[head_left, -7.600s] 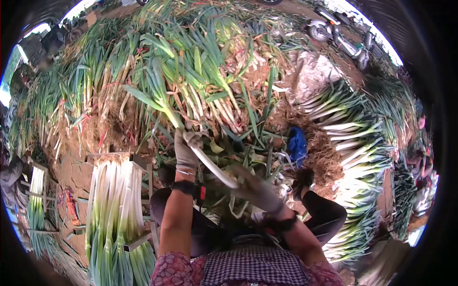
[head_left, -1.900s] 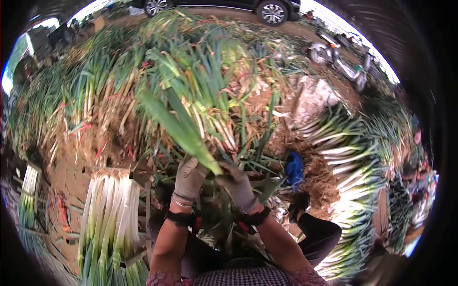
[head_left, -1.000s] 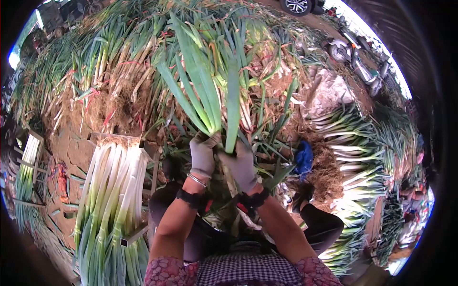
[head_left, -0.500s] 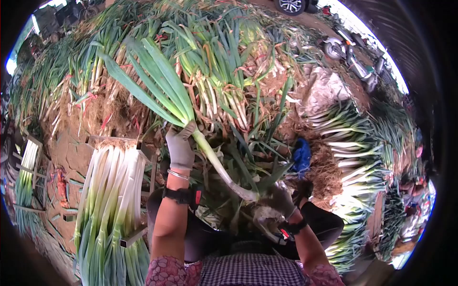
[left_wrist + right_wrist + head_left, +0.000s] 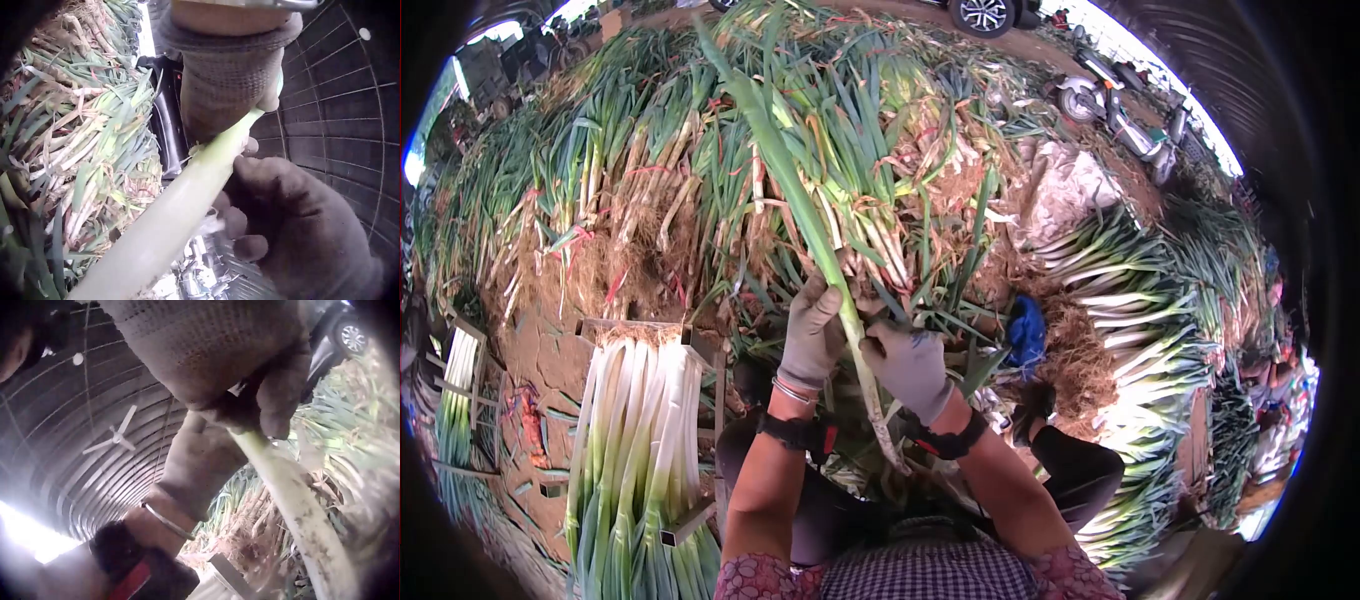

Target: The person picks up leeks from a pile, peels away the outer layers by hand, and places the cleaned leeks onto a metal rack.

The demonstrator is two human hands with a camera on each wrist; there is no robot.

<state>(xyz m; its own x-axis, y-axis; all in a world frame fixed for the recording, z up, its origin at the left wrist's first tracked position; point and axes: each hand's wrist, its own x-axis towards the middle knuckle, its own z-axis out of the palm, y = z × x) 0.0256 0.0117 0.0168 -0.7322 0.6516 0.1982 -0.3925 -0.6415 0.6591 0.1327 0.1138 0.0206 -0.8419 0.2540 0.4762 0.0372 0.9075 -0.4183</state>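
Ahead, filling most of the head view, a great heap of untrimmed leeks, roots and dry husks turned toward the person, so within easy reach. To the left, a wooden rack packed with cleaned leeks, white shanks lined up together, presumably to keep finished ones apart from the dirty heap. To the right, more trimmed bundles fanned out on the ground; beside them a blue cloth. Beyond, a parked motorbike.

In the middle, held up over the lap, a single leek, green leaves pointing away and upward, pale shank running down toward the body. Gloved left hand wrapped round the stalk near where the leaves begin, seemingly to steady it. Gloved right hand just beside it and lower, fingers curled around the shank, thumb and fingertips pinching at the outer skin. Hands nearly touching, a placement suited to peeling the outer layer.
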